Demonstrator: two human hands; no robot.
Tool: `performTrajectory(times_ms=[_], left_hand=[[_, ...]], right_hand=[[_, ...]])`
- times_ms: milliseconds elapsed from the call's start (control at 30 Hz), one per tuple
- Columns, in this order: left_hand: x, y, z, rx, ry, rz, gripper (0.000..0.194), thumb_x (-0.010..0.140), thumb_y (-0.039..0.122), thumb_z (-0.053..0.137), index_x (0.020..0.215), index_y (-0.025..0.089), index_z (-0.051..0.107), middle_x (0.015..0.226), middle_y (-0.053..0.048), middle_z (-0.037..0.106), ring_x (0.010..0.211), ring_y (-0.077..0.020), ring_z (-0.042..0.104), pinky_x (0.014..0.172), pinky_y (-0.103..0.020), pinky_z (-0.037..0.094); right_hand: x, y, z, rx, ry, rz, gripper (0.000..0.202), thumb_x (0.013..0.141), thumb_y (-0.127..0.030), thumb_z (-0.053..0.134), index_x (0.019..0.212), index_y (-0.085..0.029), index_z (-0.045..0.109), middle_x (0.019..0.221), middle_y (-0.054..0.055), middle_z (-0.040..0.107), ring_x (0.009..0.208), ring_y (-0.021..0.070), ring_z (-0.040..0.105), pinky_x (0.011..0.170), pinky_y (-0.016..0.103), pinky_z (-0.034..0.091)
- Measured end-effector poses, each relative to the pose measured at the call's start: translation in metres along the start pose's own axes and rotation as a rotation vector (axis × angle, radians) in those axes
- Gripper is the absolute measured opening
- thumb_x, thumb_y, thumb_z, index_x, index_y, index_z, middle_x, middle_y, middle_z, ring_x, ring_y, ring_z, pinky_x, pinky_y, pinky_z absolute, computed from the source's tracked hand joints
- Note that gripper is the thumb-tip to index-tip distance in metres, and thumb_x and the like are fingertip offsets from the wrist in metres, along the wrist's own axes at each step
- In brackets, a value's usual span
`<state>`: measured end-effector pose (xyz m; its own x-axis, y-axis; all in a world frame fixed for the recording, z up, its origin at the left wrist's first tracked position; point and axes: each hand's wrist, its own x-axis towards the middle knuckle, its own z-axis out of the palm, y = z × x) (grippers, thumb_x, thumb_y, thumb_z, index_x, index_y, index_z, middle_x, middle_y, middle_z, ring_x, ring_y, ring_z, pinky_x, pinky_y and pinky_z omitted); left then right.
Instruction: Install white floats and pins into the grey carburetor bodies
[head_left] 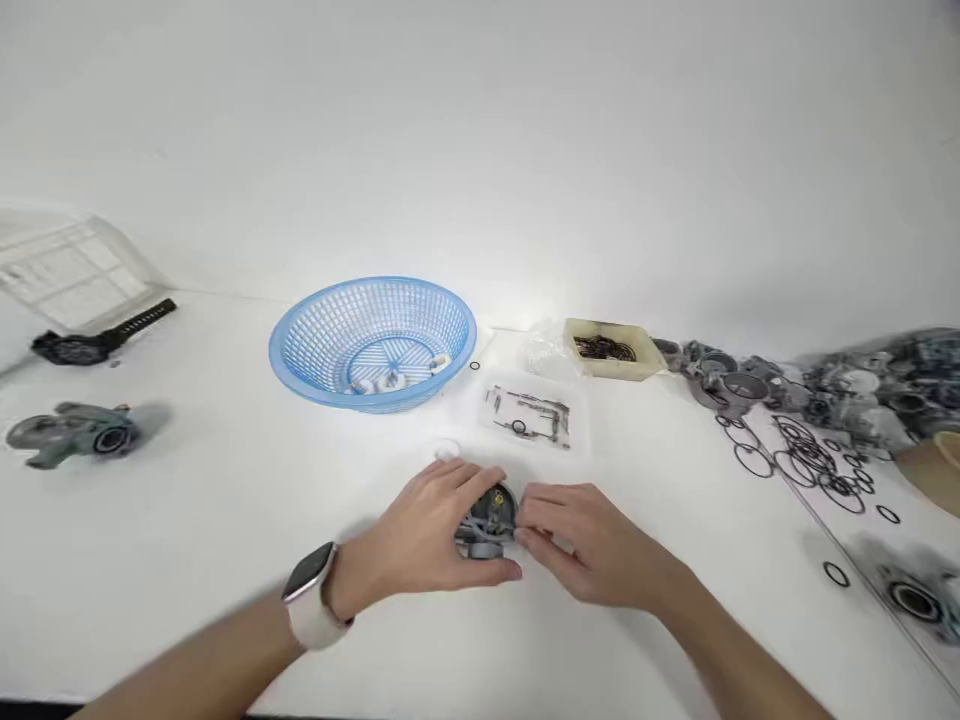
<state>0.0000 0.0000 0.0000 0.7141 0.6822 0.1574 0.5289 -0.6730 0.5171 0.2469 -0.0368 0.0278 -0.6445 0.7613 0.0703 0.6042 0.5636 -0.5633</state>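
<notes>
A grey metal carburetor body [487, 522] with a brass-coloured part in its round cavity rests on the white table between my hands. My left hand [442, 525] is wrapped round its left side, thumb along the near edge and fingers over the far side. Against its right edge, my right hand [562, 535] has thumb and fingertips pinched together; whatever they hold there is hidden or too small to name. Just beyond lies a white ring [447, 449]. Farther off, a clear tray [577, 430] carries small brass pins and a black O-ring.
A blue plastic basket [281, 345] with small white parts stands behind. Right of it sits a cream tray [637, 368] of dark rings. Carburetor bodies [735, 385] and loose O-rings [806, 455] crowd the right. At left lie another carburetor body [71, 432] and a black watch [75, 348].
</notes>
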Motion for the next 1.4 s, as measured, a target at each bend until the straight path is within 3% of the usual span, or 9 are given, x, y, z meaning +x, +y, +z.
performTrajectory(times_ms=[300,533,833,933,1033,1200,1333,1400], left_hand=[[0.006,-0.001,-0.01,0.018,-0.069,0.041,0.069,0.07,0.062,0.085,0.116,0.021,0.056,0.098,-0.004,0.068,0.087,-0.0284,0.064,0.081,-0.044,0.05],[0.006,-0.004,-0.006,0.009,-0.055,0.057,0.06,0.071,0.063,0.083,0.104,0.023,0.052,0.092,0.0,0.064,0.079,-0.0237,0.059,0.075,-0.039,0.045],[0.007,-0.003,0.0,0.038,0.019,0.049,0.048,0.069,0.052,0.079,0.092,0.024,0.049,0.086,0.0,0.061,0.077,-0.024,0.058,0.074,-0.039,0.043],[0.005,0.001,0.002,0.032,0.031,0.059,0.044,0.067,0.045,0.078,0.092,0.024,0.049,0.086,0.0,0.061,0.077,-0.0231,0.058,0.072,-0.037,0.044],[0.004,0.002,0.004,-0.01,0.042,0.074,0.049,0.066,0.048,0.079,0.099,0.025,0.053,0.089,0.0,0.063,0.082,-0.024,0.06,0.077,-0.039,0.046],[0.001,0.001,0.01,-0.137,0.048,0.114,0.042,0.061,0.037,0.075,0.093,0.023,0.053,0.088,-0.002,0.058,0.078,-0.0227,0.056,0.074,-0.039,0.047],[-0.001,0.002,0.01,-0.32,0.07,0.162,0.055,0.059,0.022,0.067,0.112,0.021,0.053,0.106,-0.006,0.06,0.095,-0.0245,0.059,0.088,-0.04,0.051],[0.001,0.003,0.009,-0.381,0.029,0.172,0.059,0.058,0.016,0.062,0.116,0.022,0.055,0.106,-0.005,0.06,0.095,-0.0231,0.059,0.086,-0.037,0.051]], right_hand=[[0.011,-0.014,-0.009,0.096,-0.084,0.044,0.022,0.103,-0.022,0.052,0.082,-0.022,0.048,0.077,-0.004,0.056,0.066,0.0119,0.049,0.062,0.027,0.033],[0.015,-0.017,-0.01,0.078,-0.122,0.029,0.024,0.105,-0.02,0.047,0.081,-0.022,0.046,0.078,-0.004,0.055,0.069,0.0124,0.047,0.064,0.026,0.034],[0.015,-0.024,-0.011,-0.205,-0.138,-0.022,0.024,0.104,-0.018,0.043,0.082,-0.021,0.05,0.076,-0.004,0.058,0.065,0.0126,0.048,0.061,0.029,0.032],[0.019,-0.029,-0.011,-0.374,-0.158,-0.106,0.019,0.1,-0.016,0.047,0.083,-0.02,0.053,0.077,-0.002,0.061,0.061,0.0135,0.046,0.057,0.031,0.028],[0.025,-0.029,-0.006,-0.522,-0.169,-0.256,0.017,0.096,-0.015,0.047,0.082,-0.019,0.056,0.073,-0.001,0.061,0.056,0.0145,0.04,0.052,0.032,0.021],[0.034,-0.025,0.013,-0.522,-0.033,-0.43,0.019,0.091,-0.02,0.047,0.075,-0.019,0.057,0.062,-0.002,0.055,0.048,0.0144,0.032,0.046,0.032,0.014],[0.032,-0.03,0.031,-0.55,0.135,-0.444,0.016,0.086,-0.014,0.051,0.072,-0.02,0.056,0.06,0.0,0.055,0.049,0.016,0.039,0.045,0.035,0.013],[0.03,-0.033,0.038,-0.581,0.191,-0.424,0.018,0.084,-0.011,0.052,0.07,-0.022,0.054,0.058,0.001,0.055,0.049,0.018,0.041,0.044,0.037,0.013]])
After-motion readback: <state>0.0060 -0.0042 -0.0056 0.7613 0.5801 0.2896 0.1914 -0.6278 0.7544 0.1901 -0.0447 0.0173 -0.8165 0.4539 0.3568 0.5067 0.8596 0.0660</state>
